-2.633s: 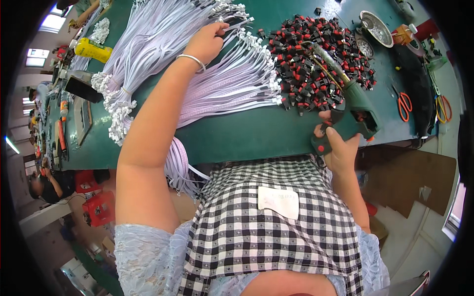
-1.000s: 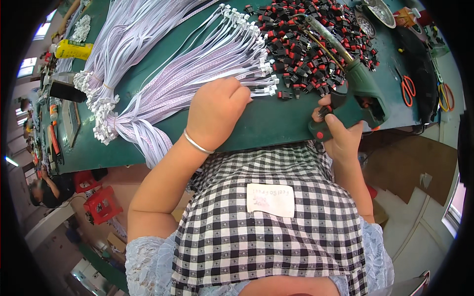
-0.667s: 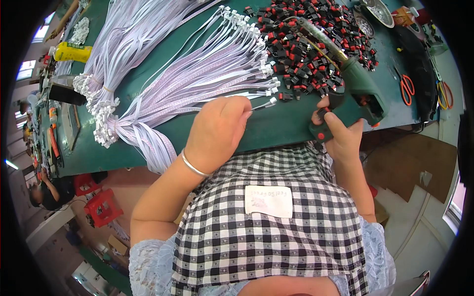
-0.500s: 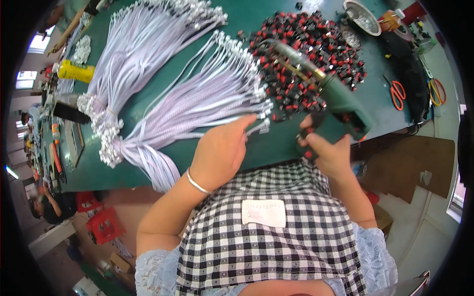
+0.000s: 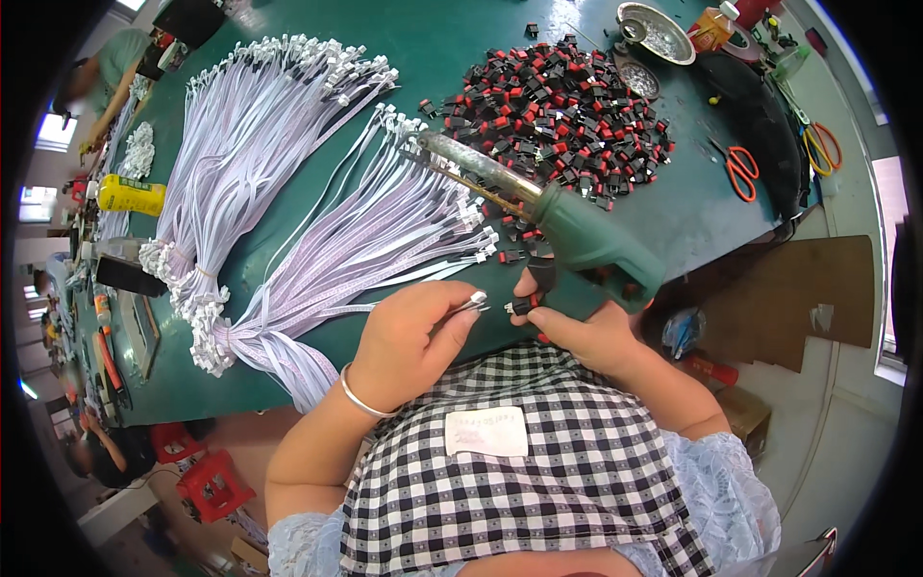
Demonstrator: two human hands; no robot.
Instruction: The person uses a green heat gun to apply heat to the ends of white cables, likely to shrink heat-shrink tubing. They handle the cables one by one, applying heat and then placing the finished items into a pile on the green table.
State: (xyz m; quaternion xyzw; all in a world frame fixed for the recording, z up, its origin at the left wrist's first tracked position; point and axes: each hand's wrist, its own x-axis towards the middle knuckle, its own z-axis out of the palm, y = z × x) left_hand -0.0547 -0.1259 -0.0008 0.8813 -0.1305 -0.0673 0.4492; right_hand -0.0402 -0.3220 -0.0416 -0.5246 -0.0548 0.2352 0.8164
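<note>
My left hand [image 5: 409, 332], with a bracelet at the wrist, pinches the white connector end of a lead [image 5: 476, 299] between thumb and forefinger. Facing it across a small gap, my right hand [image 5: 598, 337] grips a small black rocker switch [image 5: 520, 307] with metal pins toward the lead. That same hand also carries a green soldering gun [image 5: 601, 240], its metal barrel pointing up and left over the leads. A black covering shows on one right fingertip. Left of my hands, a fanned bundle of white leads [image 5: 356, 221] lies on the green table.
A pile of black and red switches [image 5: 567, 115] lies beyond the soldering gun. Another lead bundle [image 5: 245, 144] sits further left, near a yellow bottle [image 5: 130, 196]. Orange-handled scissors [image 5: 741, 173] and a metal dish [image 5: 659, 34] are at right. A person's arm shows at far left.
My right hand has moved left with the soldering gun and switch, closer to my left hand. The left fingers have drawn back from the bundle with a lead end. The view has shifted slightly.
</note>
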